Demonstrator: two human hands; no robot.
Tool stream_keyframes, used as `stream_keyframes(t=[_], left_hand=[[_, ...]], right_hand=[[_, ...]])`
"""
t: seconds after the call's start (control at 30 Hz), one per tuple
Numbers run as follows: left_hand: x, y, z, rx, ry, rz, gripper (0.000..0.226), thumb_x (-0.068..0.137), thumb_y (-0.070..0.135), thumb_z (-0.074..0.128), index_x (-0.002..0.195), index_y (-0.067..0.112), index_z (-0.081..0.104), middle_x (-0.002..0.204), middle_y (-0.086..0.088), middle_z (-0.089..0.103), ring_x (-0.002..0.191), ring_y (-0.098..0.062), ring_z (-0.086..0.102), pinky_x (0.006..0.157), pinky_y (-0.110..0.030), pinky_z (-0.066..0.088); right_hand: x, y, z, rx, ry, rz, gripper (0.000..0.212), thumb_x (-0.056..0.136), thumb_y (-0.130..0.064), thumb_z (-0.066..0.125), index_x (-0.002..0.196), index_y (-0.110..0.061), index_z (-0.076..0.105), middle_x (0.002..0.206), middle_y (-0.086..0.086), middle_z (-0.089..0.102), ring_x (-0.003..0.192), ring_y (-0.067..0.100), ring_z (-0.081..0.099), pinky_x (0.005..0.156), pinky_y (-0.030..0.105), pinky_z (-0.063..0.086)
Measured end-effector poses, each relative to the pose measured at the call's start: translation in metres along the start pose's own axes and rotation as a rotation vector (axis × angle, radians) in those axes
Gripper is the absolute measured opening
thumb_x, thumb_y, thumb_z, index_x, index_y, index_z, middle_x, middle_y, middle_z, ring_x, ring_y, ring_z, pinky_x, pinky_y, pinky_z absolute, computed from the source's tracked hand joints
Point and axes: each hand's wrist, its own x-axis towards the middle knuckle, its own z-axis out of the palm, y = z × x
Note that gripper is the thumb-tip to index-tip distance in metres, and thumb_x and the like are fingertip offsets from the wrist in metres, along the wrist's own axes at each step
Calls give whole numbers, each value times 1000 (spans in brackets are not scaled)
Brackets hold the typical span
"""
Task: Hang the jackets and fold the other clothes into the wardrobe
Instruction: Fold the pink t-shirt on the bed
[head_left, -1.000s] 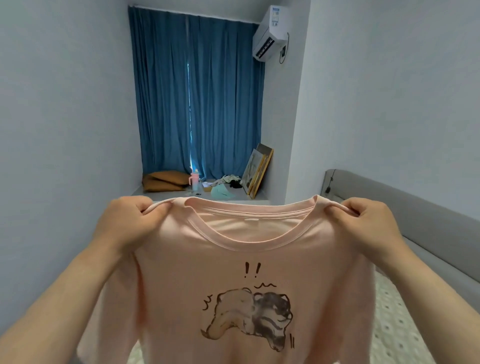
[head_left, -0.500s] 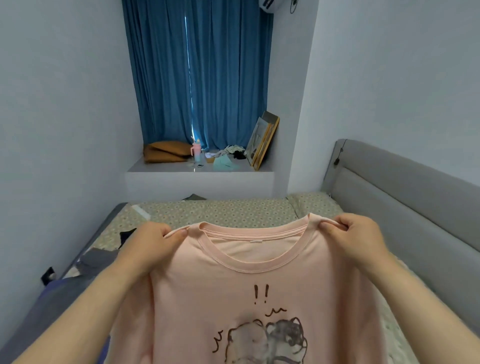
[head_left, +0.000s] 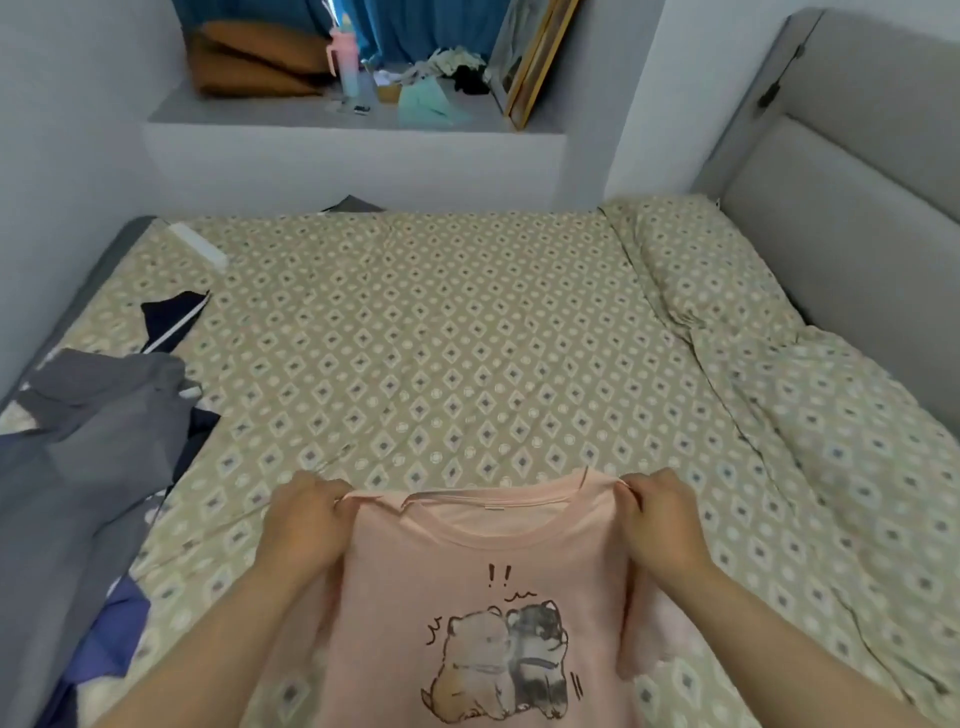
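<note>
I hold a pink T-shirt (head_left: 467, 582) with a cartoon print of two animals, front side towards me, low over the near part of the bed (head_left: 441, 338). My left hand (head_left: 304, 525) grips its left shoulder seam. My right hand (head_left: 660, 519) pinches the right shoulder seam. The collar is stretched between them. The shirt's lower part runs out of the frame at the bottom.
A pile of grey and dark blue clothes (head_left: 88, 441) lies on the bed's left side. A pillow (head_left: 701, 260) sits by the grey headboard (head_left: 852, 208) on the right. A window ledge (head_left: 353, 130) behind the bed carries cushions, a bottle and picture frames.
Both hands have lowered the pink T-shirt from chest height down towards the bed, and my view has tilted down from the curtains to the bedspread.
</note>
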Motion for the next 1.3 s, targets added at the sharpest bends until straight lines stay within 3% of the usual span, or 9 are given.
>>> stream_keyframes(t=[0.23, 0.43, 0.63, 0.73, 0.83, 0.93, 1.03, 1.2, 1.3], left_hand=[[69, -32, 122, -760, 24, -630, 18, 95, 8, 52, 85, 3, 66, 77, -13, 62, 62, -25, 65, 57, -35, 59], [146, -74, 197, -726, 265, -683, 32, 86, 19, 63, 57, 9, 53, 51, 2, 52, 48, -11, 52, 42, -16, 42], [210, -97, 226, -542, 399, -659, 33, 93, 31, 57, 66, 13, 62, 74, -7, 65, 76, -30, 62, 73, -31, 46], [204, -96, 238, -374, 419, -519, 24, 89, 26, 53, 72, 11, 62, 74, -9, 62, 79, -37, 61, 67, -36, 46], [181, -76, 255, -354, 327, -320, 40, 90, 24, 55, 127, 9, 55, 137, -16, 52, 125, -32, 50, 104, -43, 43], [155, -40, 279, -229, 251, -90, 37, 91, 26, 60, 126, 13, 60, 130, 0, 59, 124, -23, 52, 105, -35, 40], [142, 15, 314, -249, 37, 50, 33, 89, 34, 64, 122, 29, 65, 115, 33, 53, 116, -5, 52, 103, -23, 33], [156, 92, 380, -91, -303, 438, 52, 97, 35, 56, 147, 32, 41, 154, 21, 27, 146, -3, 15, 113, -20, 8], [170, 112, 394, 86, -329, 611, 54, 95, 31, 58, 145, 31, 40, 135, 7, 50, 131, -21, 40, 105, -27, 27]], right_hand=[[71, 39, 134, 444, -165, 473, 48, 96, -17, 53, 47, -17, 52, 53, 2, 56, 58, 24, 53, 60, 32, 40], [138, 64, 240, 741, -179, 642, 36, 88, -18, 58, 53, -20, 60, 67, 4, 53, 69, 23, 46, 70, 39, 38], [200, 67, 295, 592, -136, 524, 39, 90, -29, 61, 52, -21, 57, 55, -11, 54, 62, 17, 51, 63, 30, 41], [205, 70, 289, 663, -223, 400, 13, 90, -17, 61, 84, -20, 72, 78, -3, 69, 74, 18, 62, 75, 32, 51], [189, 107, 261, 742, -202, 377, 33, 88, -12, 59, 113, -34, 59, 73, -2, 70, 64, 9, 64, 70, 28, 55], [153, 163, 227, 438, -93, 427, 12, 89, -20, 58, 89, -20, 70, 67, -6, 69, 51, 8, 60, 57, 26, 47], [107, 210, 212, 491, -273, 579, 37, 87, -30, 63, 64, -3, 56, 59, 8, 61, 52, 16, 51, 63, 36, 43], [72, 231, 210, 337, -486, 502, 41, 82, -45, 60, 54, -22, 42, 54, -4, 48, 52, 12, 45, 58, 30, 36], [60, 237, 222, -33, -437, 331, 35, 82, -41, 59, 60, -24, 38, 75, -3, 50, 77, 18, 48, 68, 30, 37]])
